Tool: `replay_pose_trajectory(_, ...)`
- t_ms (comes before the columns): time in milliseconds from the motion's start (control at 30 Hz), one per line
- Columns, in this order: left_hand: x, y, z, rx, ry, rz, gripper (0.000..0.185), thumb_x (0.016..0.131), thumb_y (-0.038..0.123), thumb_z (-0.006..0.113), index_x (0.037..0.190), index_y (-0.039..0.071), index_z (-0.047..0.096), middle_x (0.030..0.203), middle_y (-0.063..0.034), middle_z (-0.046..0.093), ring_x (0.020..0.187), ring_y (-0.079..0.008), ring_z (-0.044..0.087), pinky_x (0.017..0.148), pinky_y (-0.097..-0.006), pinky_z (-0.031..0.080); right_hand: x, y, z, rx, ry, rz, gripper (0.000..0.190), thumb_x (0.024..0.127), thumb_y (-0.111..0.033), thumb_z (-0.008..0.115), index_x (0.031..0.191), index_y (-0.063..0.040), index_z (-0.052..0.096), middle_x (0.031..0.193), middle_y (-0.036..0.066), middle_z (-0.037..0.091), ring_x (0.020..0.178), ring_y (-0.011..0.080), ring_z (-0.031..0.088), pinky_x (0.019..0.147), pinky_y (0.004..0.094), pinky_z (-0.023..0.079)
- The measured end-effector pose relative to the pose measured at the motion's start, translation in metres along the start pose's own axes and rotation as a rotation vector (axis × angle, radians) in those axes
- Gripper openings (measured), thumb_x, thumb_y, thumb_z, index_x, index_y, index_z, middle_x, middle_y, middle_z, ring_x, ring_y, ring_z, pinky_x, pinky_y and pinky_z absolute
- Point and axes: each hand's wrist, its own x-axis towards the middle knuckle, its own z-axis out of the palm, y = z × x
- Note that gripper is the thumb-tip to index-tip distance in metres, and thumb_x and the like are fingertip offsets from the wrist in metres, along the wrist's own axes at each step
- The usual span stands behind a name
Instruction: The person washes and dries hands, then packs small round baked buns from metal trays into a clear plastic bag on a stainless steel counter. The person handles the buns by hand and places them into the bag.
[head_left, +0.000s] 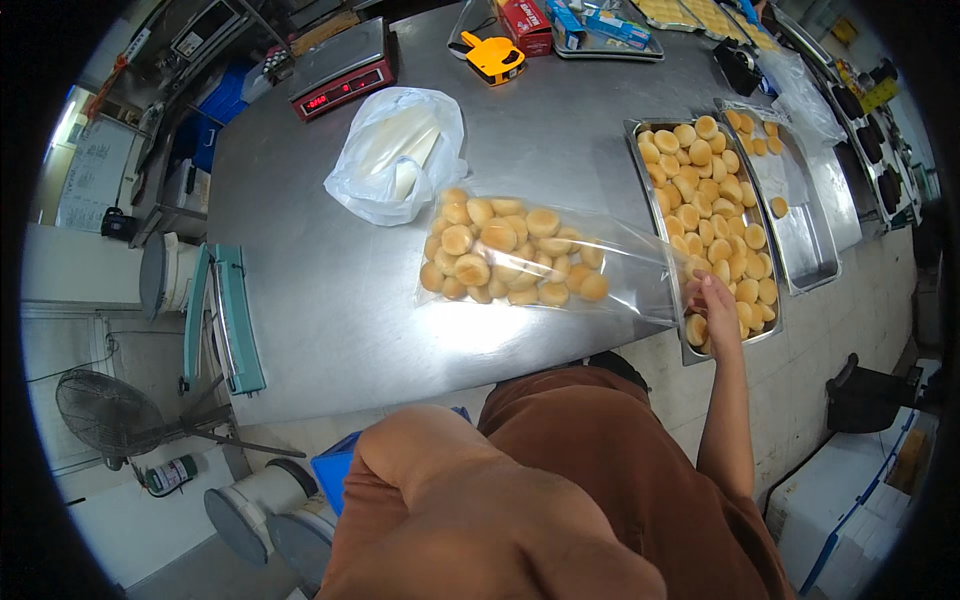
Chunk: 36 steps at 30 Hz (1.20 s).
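My right hand reaches over the near end of a metal tray heaped with small round golden buns. Its fingers are bent beside the mouth of a long clear plastic bag; whether they grip the film or a bun cannot be made out. The bag lies on the steel table, its far part filled with the same kind of buns, its open end reaching over the tray's edge. My left arm is folded up close below the camera, and the left hand is out of view.
Behind the bag sits a white plastic bag of clear film. A red digital scale, an orange label gun and boxes stand farther back. At left is a teal bag sealer; at right, a second tray holding a few buns.
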Motion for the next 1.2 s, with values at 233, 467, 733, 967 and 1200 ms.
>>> replay_pose_trajectory(233,-0.001,0.005,-0.008,0.047,0.009,0.045,0.026,0.086,0.002,0.051,0.065,0.013,0.042,0.067,-0.0010,0.049,0.050,-0.0143,0.046,0.056,-0.0287,0.036,0.005,0.007,0.000,-0.044,-0.008,-0.018,0.037,0.102,-0.034,0.052,0.121,-0.003,0.062,0.094,-0.002,0.061,0.080,0.0087,0.051,0.074,0.0239,0.044)
replay_pose_trajectory(467,0.003,0.017,-0.029,0.092,-0.023,0.092,0.012,0.091,0.008,0.050,0.080,0.011,0.046,0.077,-0.0045,0.050,0.066,-0.0210,0.051,0.067,-0.0339,0.041,0.005,0.009,0.003,-0.087,-0.025,-0.005,0.040,0.102,-0.038,0.051,0.125,-0.007,0.061,0.099,0.000,0.065,0.083,0.0107,0.055,0.076,0.0256,0.043)
replay_pose_trajectory(733,-0.028,0.000,-0.159,0.505,0.062,-0.146,0.007,0.096,0.015,0.049,0.097,0.008,0.051,0.089,-0.0085,0.052,0.085,-0.0286,0.058,0.080,-0.0398,0.048,0.005,0.008,0.002,-0.140,0.152,-0.074,0.038,0.102,-0.032,0.052,0.125,-0.002,0.060,0.103,0.005,0.065,0.092,0.0127,0.058,0.081,0.0268,0.046)
replay_pose_trajectory(967,-0.223,-0.040,-0.333,0.984,0.353,-1.409,0.022,0.098,0.020,0.057,0.107,0.000,0.062,0.091,-0.0043,0.064,0.084,-0.0132,0.058,0.078,-0.0270,0.048,0.020,-0.032,-0.002,-0.258,0.196,-0.264,0.033,0.099,-0.022,0.057,0.123,0.000,0.061,0.108,0.007,0.064,0.096,0.0134,0.057,0.087,0.0274,0.046)
replay_pose_trajectory(1200,-0.296,-0.040,-0.346,0.965,0.681,-1.236,0.023,0.096,0.017,0.059,0.109,-0.001,0.063,0.089,-0.0046,0.063,0.080,-0.0128,0.058,0.075,-0.0273,0.048,0.059,-0.056,0.021,-0.325,0.030,-0.340,0.021,0.096,-0.017,0.062,0.110,-0.001,0.064,0.094,0.003,0.063,0.081,0.0102,0.055,0.075,0.0244,0.046)
